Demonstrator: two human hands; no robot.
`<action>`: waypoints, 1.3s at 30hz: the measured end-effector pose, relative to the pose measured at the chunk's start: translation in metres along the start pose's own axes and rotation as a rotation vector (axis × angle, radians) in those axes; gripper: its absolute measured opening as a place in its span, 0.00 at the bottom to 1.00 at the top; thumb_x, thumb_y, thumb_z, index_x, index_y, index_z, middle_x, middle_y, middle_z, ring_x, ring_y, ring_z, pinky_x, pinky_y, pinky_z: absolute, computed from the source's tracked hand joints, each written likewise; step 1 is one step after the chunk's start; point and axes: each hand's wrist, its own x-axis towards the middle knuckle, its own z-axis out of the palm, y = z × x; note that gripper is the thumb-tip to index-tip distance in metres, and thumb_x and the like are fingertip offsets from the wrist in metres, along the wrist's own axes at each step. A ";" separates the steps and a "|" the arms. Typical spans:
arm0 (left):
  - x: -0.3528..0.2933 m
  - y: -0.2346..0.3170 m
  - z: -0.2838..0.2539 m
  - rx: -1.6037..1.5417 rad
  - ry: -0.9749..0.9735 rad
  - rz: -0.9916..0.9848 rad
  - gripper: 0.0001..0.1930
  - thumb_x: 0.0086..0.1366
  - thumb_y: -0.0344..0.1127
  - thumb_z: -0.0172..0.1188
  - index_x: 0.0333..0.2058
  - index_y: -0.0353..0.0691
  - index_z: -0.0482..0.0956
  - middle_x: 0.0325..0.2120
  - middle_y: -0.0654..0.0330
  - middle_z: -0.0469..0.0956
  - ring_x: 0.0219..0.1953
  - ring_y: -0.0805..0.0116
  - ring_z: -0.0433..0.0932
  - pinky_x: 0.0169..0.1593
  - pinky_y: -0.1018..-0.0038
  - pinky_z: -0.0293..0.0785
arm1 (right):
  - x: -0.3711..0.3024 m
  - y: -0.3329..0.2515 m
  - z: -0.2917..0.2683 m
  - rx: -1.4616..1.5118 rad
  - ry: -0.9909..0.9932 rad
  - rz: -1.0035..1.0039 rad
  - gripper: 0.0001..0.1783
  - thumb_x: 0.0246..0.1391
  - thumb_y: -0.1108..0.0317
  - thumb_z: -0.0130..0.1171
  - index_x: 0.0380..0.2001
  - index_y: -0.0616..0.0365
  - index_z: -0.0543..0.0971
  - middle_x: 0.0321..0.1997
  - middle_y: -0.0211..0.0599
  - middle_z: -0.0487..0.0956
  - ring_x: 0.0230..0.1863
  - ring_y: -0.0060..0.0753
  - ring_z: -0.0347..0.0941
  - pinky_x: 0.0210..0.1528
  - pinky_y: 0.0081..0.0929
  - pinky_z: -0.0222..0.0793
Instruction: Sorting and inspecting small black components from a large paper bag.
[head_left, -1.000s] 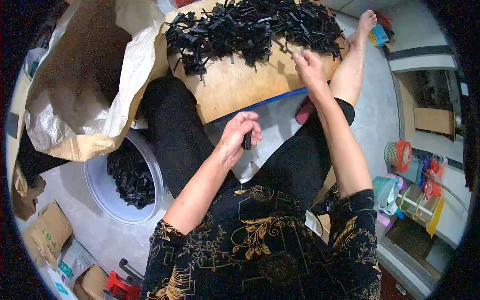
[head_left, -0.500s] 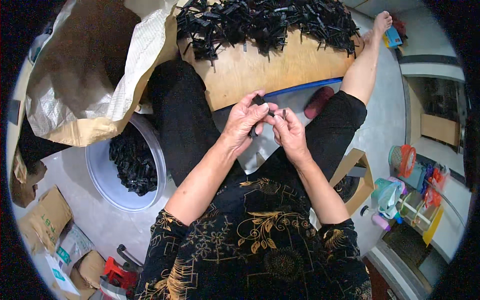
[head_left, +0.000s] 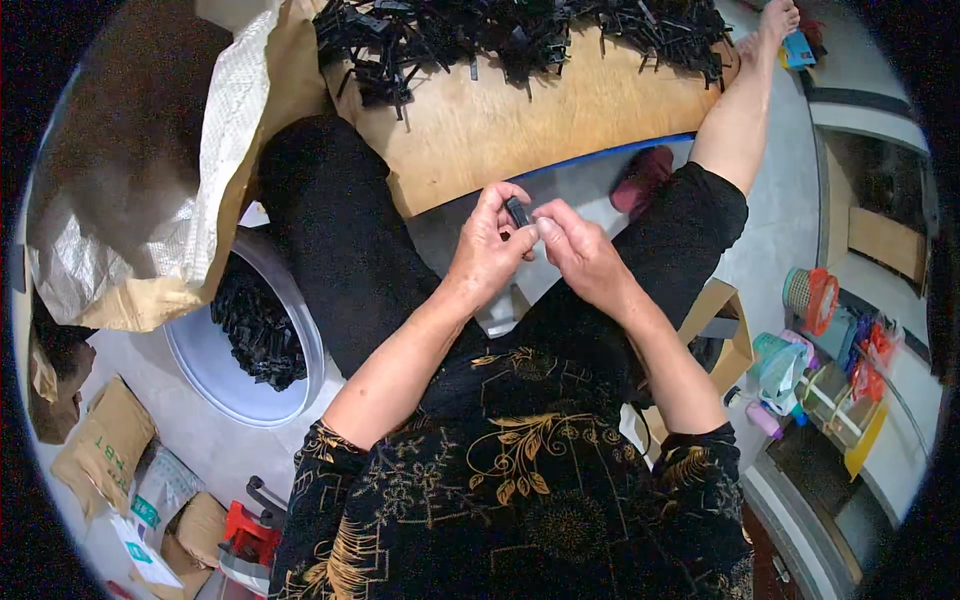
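Observation:
My left hand is closed around a small black plastic piece, which stands up between thumb and fingers above my lap. Just beside it, my right hand has thumb and forefinger pinched together near the piece's lower end. What those right fingertips hold, if anything, is hidden. Beyond my hands, a heap of thin black plastic parts lies on a wooden board. To my left stands a white tub with a pile of black pieces in it.
A large open woven sack leans over the tub from the far left. Paper bags and a red object sit at lower left. An open cardboard box is by my right thigh; a dark red slipper lies beyond.
My right hand's fingers have closed in tighter by the black piece, and the small dark bit seen at its fingertips no longer shows. The view has shifted slightly.

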 end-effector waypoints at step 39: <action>-0.018 -0.006 -0.015 -0.454 -0.277 -0.088 0.21 0.60 0.27 0.46 0.53 0.40 0.60 0.25 0.58 0.71 0.20 0.75 0.71 0.19 0.83 0.66 | -0.051 0.019 0.033 0.569 0.330 0.120 0.08 0.57 0.65 0.47 0.37 0.56 0.67 0.23 0.28 0.70 0.10 0.11 0.55 0.09 0.11 0.47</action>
